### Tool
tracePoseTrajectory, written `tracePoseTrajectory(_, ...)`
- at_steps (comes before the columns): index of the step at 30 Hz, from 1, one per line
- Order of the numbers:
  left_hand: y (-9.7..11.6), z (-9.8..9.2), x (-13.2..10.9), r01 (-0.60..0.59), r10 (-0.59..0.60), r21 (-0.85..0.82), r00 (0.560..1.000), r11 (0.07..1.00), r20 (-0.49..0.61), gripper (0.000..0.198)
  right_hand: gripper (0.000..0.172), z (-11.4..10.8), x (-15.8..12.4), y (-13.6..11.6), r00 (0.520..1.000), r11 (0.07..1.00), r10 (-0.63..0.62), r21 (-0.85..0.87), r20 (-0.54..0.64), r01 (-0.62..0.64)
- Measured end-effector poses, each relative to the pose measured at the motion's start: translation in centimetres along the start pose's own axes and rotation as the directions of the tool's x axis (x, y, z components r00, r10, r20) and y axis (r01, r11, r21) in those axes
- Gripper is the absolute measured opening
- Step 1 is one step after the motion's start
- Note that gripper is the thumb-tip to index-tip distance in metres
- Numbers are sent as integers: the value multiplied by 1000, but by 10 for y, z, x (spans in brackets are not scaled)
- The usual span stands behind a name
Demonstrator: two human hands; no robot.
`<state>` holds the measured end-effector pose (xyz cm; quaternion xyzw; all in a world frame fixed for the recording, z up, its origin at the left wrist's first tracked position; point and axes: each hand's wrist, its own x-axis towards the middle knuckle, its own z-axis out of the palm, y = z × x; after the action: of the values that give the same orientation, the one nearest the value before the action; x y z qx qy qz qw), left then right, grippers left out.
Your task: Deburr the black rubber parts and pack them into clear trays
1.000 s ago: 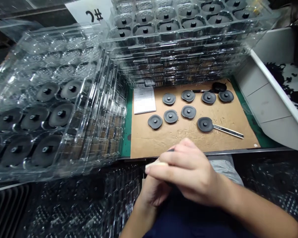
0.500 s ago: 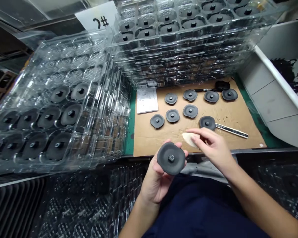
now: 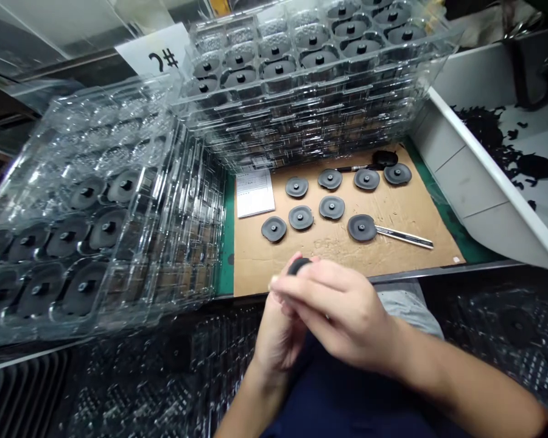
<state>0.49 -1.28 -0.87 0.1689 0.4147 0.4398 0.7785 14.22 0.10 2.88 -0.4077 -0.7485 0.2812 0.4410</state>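
black round rubber disc (image 3: 299, 265) sits at twelve o'clock in the curled fingers of the left hand (image 3: 281, 337); the right hand (image 3: 335, 310) clenches a pale pad (image 3: 274, 282) beside it; eight more discs (image 3: 331, 207) lie on brown cardboard (image 3: 406, 258) beyond.

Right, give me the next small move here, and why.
Probably turn the black disc slightly in the left hand. The right hand seems to press a pale pad against the disc's edge, so turning would likely bring a fresh stretch of rim to it. The blur makes the contact hard to confirm.
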Motion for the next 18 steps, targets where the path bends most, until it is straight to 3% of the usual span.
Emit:
tracePoseTrajectory(4,2,-4,-1,-6,14,-94,997,996,80,55,24,-15,-20,6,982,995,70,54,178,-81)
tracePoseTrajectory(6,0,-8,0,10,5,-156,996,988,91,53,24,-23,-25,11,978,989,148,4,150,-150)
tracePoseTrajectory(9,-3,-11,2,-3,31,-240,993,971,113,51,26,-24,-25,20,974,974,224,30,-4,-224)
tracePoseTrajectory(14,-1,-16,2,-9,64,-326,985,945,158,54,23,8,-21,61,910,920,391,96,-137,-381)
tracePoseTrajectory(18,1,-24,2,40,36,-368,980,929,197,59,25,35,-27,104,903,903,421,-51,-85,-426)
